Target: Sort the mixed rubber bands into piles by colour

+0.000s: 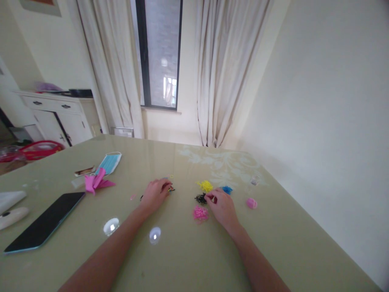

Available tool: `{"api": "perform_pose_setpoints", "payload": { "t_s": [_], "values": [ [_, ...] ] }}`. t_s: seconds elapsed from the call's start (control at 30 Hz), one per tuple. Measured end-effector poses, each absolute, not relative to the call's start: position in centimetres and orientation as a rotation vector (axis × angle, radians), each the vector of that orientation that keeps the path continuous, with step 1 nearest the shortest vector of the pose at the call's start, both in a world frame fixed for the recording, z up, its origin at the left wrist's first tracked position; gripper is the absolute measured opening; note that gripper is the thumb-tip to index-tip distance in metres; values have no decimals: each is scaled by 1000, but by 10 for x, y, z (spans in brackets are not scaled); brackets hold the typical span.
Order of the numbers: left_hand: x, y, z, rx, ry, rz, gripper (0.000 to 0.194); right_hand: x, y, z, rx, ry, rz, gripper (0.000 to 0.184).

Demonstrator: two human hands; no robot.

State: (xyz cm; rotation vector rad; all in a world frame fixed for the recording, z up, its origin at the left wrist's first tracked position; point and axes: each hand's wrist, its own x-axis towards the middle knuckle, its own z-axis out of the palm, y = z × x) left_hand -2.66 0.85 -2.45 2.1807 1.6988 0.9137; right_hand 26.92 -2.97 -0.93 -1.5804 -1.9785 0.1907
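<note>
My left hand (156, 194) rests on the table with its fingers curled and closed at a few small mixed-colour pieces (172, 189), which show dark, yellow and orange bits by the fingertips. My right hand (224, 207) has thumb and forefinger pinched at the edge of a pile of small black pieces (199, 198). What the pinch holds is too small to make out. Around it lie a yellow pile (206, 186), a blue pile (227, 190) partly behind the hand, and a pink pile (200, 213) of thin, strip-like bits.
The glossy green table (182, 259) bears a pink round object (251, 203) at right and a small clear item (255, 180) beyond it. Leftward lie a dark tablet-like device (45, 223), a folded pink paper shape (97, 182), a blue face mask (109, 163) and white objects (12, 211).
</note>
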Motion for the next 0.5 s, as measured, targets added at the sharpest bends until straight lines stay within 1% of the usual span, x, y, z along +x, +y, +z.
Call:
{"api": "perform_pose_setpoints", "payload": {
  "t_s": [0.13, 0.5],
  "values": [
    [-28, 12, -28, 2110, 1668, 961, 22, 270, -30, -10, -1579, -1976, 190, 15],
    [-30, 10, -23, 2216, 1709, 987, 22, 264, -34, -7, -1558, -2010, 193, 14]
  ]
}}
